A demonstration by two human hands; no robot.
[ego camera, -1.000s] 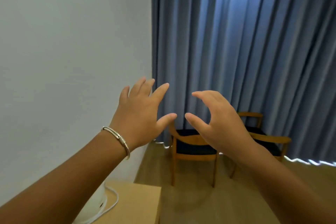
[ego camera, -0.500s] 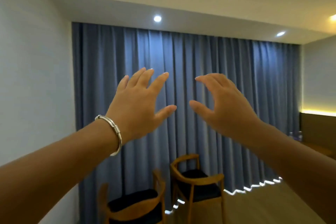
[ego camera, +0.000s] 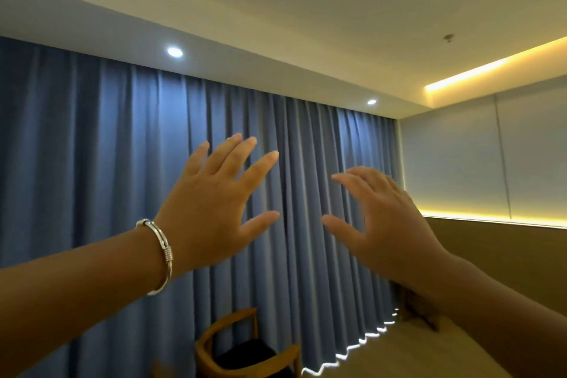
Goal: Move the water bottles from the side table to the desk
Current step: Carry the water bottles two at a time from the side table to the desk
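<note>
- Hands raised in front of the blue curtain (ego camera: 107,178), both holding nothing.
- Left hand (ego camera: 211,209) at 9 o'clock of the right, fingers straight and spread, silver bracelet (ego camera: 161,252) on its wrist.
- Right hand (ego camera: 386,218) has relaxed, slightly bent fingers.
- Wooden chair (ego camera: 245,353) at 6 o'clock, just before the curtain.
- Water bottles, side table and desk: cannot tell where; none shows.

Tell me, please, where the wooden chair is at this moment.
In the head view the wooden chair stands at the bottom edge, just left of centre, against the blue curtain and below the raised left hand.
</note>
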